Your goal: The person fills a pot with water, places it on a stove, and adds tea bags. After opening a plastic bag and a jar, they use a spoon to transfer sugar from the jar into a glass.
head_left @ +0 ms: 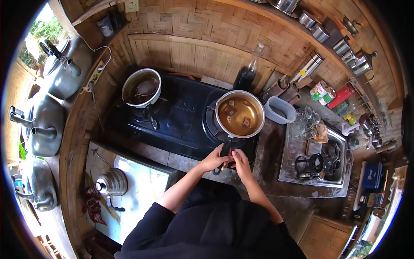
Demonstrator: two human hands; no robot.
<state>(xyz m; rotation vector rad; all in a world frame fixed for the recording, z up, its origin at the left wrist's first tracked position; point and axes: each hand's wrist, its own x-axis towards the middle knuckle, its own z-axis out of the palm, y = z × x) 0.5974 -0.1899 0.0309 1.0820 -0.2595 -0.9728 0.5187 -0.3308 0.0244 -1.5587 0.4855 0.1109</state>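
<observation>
A metal saucepan (pixel 240 114) with amber liquid and a few brownish pieces in it sits on the right burner of the black stove (pixel 179 114). Its black handle points toward me. My left hand (pixel 213 159) is wrapped round that handle. Beside it, my right hand (pixel 239 161) is at the handle's right side with its fingers bent together; what they hold, if anything, is hidden. On the left burner stands a second pot (pixel 141 88) with dark liquid and a ladle or spoon in it.
A clear plastic tub (pixel 280 109) and a dark bottle (pixel 246 77) stand near the pan. At right is a sink (pixel 284 168) with glasses and a French press (pixel 308 165). A kettle (pixel 111 181) stands lower left; large kettles (pixel 47 125) line the left shelf.
</observation>
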